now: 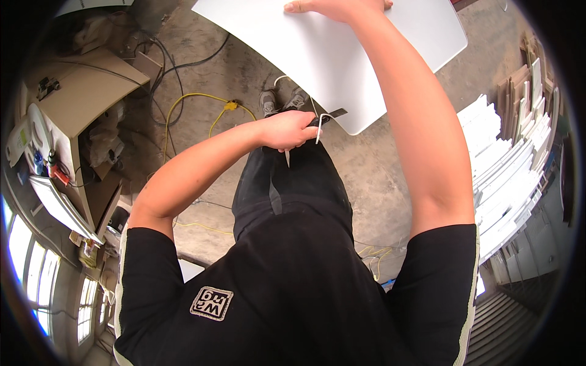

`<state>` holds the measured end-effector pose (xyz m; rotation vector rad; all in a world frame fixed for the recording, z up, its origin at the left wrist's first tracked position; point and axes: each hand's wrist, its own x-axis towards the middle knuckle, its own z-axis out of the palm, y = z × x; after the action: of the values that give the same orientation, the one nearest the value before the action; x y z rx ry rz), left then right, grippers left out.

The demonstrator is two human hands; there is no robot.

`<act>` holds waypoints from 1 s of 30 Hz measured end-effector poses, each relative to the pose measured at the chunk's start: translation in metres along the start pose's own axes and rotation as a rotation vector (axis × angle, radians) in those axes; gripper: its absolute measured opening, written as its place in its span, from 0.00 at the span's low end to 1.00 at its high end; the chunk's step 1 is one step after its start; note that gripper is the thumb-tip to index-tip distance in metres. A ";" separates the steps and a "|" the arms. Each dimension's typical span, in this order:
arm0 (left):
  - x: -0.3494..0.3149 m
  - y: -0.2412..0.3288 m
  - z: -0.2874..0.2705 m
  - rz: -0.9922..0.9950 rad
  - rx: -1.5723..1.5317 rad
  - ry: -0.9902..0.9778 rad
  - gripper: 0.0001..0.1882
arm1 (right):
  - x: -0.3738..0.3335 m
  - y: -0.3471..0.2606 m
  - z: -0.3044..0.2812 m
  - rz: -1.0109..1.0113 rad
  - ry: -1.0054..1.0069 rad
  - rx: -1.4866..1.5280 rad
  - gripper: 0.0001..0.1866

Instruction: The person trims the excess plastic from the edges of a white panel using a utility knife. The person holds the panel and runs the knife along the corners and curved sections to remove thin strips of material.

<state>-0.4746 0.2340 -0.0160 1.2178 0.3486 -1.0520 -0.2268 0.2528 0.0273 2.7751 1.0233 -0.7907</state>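
Observation:
A large white panel [311, 52] with rounded corners fills the top of the view, tilted in front of me. My left hand [288, 130] is closed around a tool with a flat dark metal blade [336, 114], whose tip lies against the panel's near edge. A thin white strip [319, 129] curls beside the blade and hangs by my fingers. Reaching over the panel, my right hand [342, 8] rests on its face with the thumb stretched out; the top of this hand is cut off by the frame.
Yellow cable [183, 97] and dark cable [198, 63] lie on the concrete floor to the left. A cardboard-coloured bench [91, 85] with tools stands at far left. Stacked white strips or boards [503, 183] fill the right side. My shoes [268, 102] are below the panel.

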 end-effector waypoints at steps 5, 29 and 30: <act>0.026 -0.017 0.028 0.106 -0.027 -0.037 0.18 | -0.004 -0.002 0.001 -0.005 0.035 -0.039 0.74; 0.087 -0.038 0.190 0.398 -0.561 0.695 0.21 | 0.023 0.026 0.039 -0.415 0.184 -0.384 0.71; 0.091 -0.038 0.197 0.439 -0.624 0.732 0.22 | 0.032 0.040 0.038 -0.464 0.161 -0.477 0.72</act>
<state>-0.5174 0.0184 -0.0323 0.9939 0.8551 -0.0573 -0.1977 0.2310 -0.0250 2.2466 1.6644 -0.2920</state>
